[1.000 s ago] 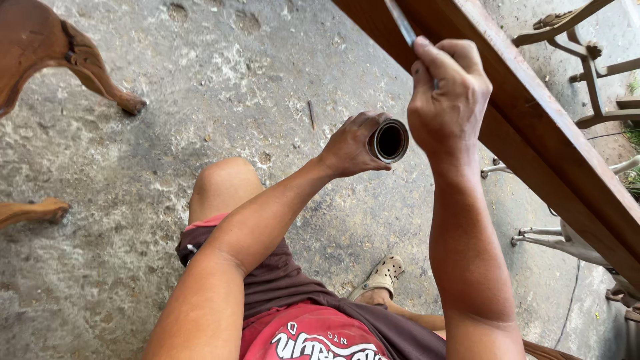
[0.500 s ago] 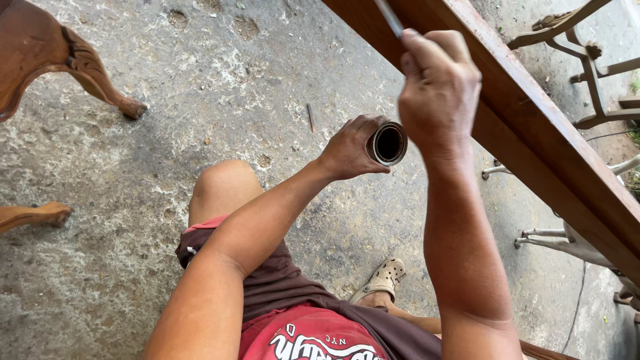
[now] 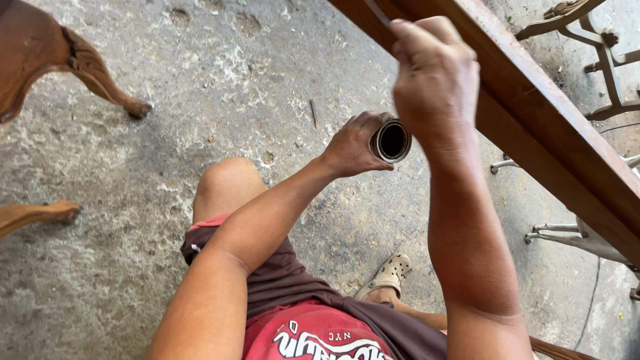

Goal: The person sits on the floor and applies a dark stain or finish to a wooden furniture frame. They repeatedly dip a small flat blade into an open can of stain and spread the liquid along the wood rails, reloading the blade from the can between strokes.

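Note:
My left hand (image 3: 357,143) grips a small round can (image 3: 391,141) with a dark inside, its open mouth facing the camera, held out above my knee. My right hand (image 3: 437,80) is raised higher, closed around a thin metal-handled tool (image 3: 377,12), likely a brush, whose tip runs out of the top of the view. That hand sits against a long reddish-brown wooden beam (image 3: 533,107) slanting from top centre to the right edge. The tool's working end is hidden.
The floor is rough grey concrete (image 3: 200,87). Carved wooden furniture legs (image 3: 100,73) stand at the upper left and another leg (image 3: 40,213) at the left edge. Pale chair frames (image 3: 600,47) stand at the right behind the beam. My sandalled foot (image 3: 390,273) rests below.
My right hand has moved a little up and left along the beam with the tool. My left hand and the can have stayed in place.

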